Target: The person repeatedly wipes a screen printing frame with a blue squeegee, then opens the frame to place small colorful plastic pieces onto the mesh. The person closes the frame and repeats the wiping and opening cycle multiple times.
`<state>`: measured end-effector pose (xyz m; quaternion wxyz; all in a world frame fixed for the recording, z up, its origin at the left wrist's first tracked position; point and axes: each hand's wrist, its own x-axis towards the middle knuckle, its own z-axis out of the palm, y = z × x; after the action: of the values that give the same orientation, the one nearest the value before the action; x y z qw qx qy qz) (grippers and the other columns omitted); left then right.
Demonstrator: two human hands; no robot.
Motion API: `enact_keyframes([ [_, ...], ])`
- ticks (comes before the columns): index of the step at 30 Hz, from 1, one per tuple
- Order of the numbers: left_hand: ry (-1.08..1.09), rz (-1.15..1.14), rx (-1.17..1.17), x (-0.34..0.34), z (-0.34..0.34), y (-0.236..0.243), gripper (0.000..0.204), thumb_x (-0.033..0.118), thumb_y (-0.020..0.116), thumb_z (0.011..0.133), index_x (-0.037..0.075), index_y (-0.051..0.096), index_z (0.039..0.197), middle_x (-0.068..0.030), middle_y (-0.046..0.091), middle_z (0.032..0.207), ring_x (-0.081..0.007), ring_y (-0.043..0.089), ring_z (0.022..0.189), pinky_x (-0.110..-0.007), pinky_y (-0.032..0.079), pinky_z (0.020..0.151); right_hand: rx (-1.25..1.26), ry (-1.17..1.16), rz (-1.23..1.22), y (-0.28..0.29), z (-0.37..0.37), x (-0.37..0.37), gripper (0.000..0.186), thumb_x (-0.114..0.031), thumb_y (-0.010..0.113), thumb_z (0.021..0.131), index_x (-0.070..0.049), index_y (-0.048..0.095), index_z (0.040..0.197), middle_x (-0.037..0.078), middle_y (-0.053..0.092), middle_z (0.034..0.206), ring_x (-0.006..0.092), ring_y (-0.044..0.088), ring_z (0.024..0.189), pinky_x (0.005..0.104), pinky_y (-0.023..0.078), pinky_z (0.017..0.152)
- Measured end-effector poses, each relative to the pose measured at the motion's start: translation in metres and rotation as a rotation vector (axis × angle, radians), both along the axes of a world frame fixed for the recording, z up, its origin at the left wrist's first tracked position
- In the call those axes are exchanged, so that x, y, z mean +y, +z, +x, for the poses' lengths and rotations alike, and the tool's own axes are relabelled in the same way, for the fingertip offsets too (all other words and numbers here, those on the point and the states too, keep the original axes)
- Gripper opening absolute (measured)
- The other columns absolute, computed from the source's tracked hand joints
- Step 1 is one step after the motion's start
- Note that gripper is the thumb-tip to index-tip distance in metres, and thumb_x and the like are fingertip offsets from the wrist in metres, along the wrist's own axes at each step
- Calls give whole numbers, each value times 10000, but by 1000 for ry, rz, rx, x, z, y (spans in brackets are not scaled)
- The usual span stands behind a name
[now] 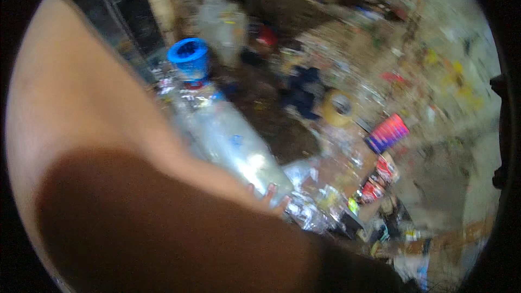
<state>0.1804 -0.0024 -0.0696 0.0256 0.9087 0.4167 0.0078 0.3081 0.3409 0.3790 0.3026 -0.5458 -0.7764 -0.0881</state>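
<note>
A large bare forearm, which I take for my left, fills the left side, and a dark, out-of-focus shape covers the bottom. Past it, blurred fingertips of my left hand (pixel 268 196) curl against a long, translucent plastic-wrapped bundle (pixel 233 135). The bundle slants from upper left to lower right, its surface shiny. At its upper end is a bright blue ring-shaped piece (pixel 190 61) with a dark hole. Crinkled clear plastic (pixel 309 210) lies by the fingertips. Most of the hand is hidden, and my right hand cannot be made out.
Litter covers the dirty ground. A roll of tape (pixel 337 107), a pink and purple packet (pixel 388 133), red wrappers (pixel 380 179) and dark cloth (pixel 304 89) lie to the right. A pale translucent container (pixel 221 27) stands beyond the bundle. A wooden post (pixel 157 2) is at upper left.
</note>
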Motion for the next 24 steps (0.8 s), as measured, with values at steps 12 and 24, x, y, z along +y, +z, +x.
enact_keyframes([
  [12, 360, -118, -85, -19, -108, 64, 613, 436, 658, 949, 187, 555, 1500, -127, 345, 1673, -448, 205, 1565, -827, -17, 1144, -138, 183, -224, 40, 11, 12, 612, -416, 470, 978, 21, 637, 1373, 284, 555, 1487, 387, 518, 1412, 471, 393, 1152],
  [24, 413, -205, -79, 3, -117, 50, 792, 583, 628, 937, 248, 397, 1616, -121, 221, 1731, -407, 116, 1601, -819, -68, 1143, -237, 127, -191, 38, 6, -11, 483, -388, 431, 1062, -138, 652, 1412, 213, 571, 1502, 354, 523, 1399, 458, 355, 1178],
])
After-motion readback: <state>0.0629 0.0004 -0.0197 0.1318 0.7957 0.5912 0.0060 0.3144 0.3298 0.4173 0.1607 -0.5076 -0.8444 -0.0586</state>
